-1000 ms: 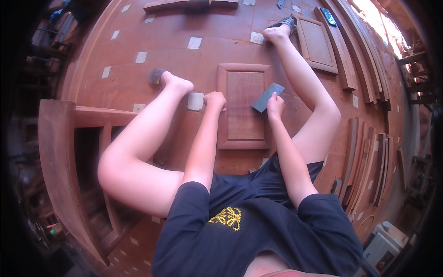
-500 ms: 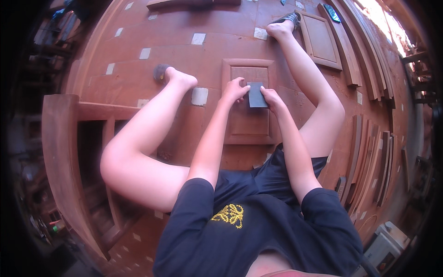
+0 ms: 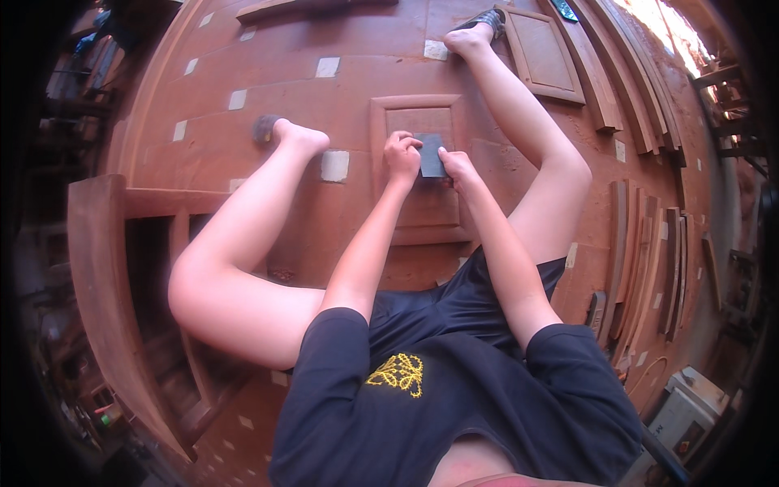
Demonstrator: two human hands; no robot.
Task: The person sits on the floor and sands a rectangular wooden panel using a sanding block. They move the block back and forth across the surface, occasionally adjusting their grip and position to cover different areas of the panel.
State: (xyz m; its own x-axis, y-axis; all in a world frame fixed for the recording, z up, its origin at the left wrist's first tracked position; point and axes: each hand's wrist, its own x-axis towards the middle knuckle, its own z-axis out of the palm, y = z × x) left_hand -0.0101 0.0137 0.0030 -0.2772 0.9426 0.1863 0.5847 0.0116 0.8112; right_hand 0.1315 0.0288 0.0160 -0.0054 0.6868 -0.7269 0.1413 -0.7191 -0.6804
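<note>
I hold a small dark grey sheet [image 3: 432,160], which looks like sandpaper, over a wooden panel door [image 3: 422,236] lying between my legs. My left hand [image 3: 402,154] has curled fingers and pinches the sheet's upper left edge. On the opposite side, my right hand [image 3: 459,168] grips the right edge, thumb on top and the other fingers folded underneath. The sheet is slightly tilted, and I cannot tell whether it touches the door. It hides part of the door's middle field.
A second panel door [image 3: 545,55] lies beyond my right foot, near long boards [image 3: 625,69]. Narrow wood strips [image 3: 637,264] are stacked at the right. A wooden frame [image 3: 97,260] stands at my left, and a pale box [image 3: 686,410] sits at the lower right.
My left fingers have closed in on the sheet's left edge, and the sheet has turned slightly. The whole view has shifted a little, moving most of the scene left and up.
</note>
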